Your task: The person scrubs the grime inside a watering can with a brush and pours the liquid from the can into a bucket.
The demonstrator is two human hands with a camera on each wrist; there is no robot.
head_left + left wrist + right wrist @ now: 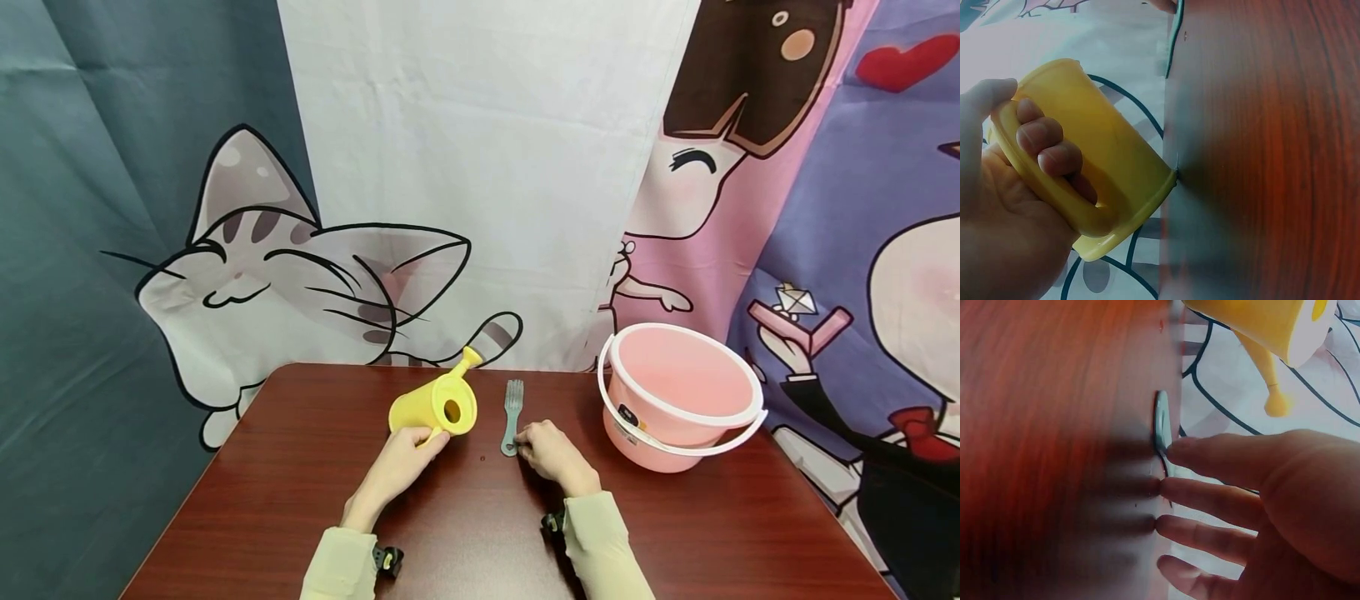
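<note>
My left hand (392,471) grips the handle of a yellow toy watering can (416,410). In the left wrist view the fingers curl through the loop handle, and the can (1110,150) leans with its base edge close to the tabletop. A small grey-green fork (513,410) lies on the table, tines pointing away. Beside its handle is my right hand (553,454). Seen from the right wrist, thumb tip and fork handle (1161,422) overlap, while the other fingers (1210,534) reach loosely down to the wood, spread apart.
A pink bucket (622,433) with a white rim and lowered white handle stands at the right of the brown table (465,533). Behind the table's far edge hangs a printed cloth (480,167) with cartoon figures.
</note>
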